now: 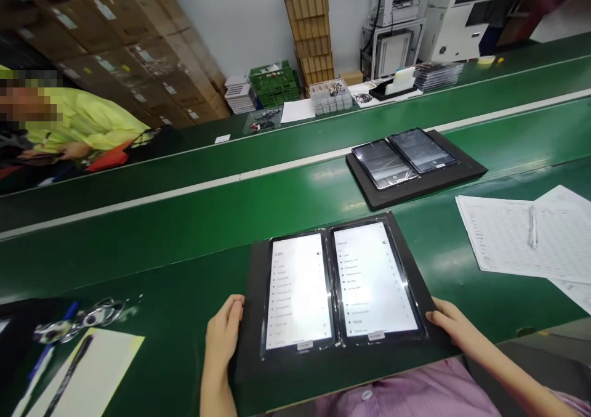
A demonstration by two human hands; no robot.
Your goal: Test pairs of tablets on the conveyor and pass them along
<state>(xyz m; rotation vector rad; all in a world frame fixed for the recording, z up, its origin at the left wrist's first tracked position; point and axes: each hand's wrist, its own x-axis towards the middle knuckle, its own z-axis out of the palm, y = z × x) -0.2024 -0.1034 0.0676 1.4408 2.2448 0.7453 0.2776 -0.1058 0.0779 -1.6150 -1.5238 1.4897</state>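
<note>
A: Hands?
B: Left hand (pixel 222 334): fingers grasping left edge of the near black tray (pixel 252 324). Right hand (pixel 449 321): fingers clamped on its right edge.
A: Tray location?
B: Near side of the green counter (pixel 178 318). Left lit tablet (pixel 300 287) and right lit tablet (pixel 373 275) side by side on it.
A: Beyond?
B: Papers (pixel 503 235) to the right, pen (pixel 533 226) on top. Farther, a second black tray (pixel 464 161) under two dark tablets (pixel 385 163). Far left, someone in yellow (pixel 87 118).
</note>
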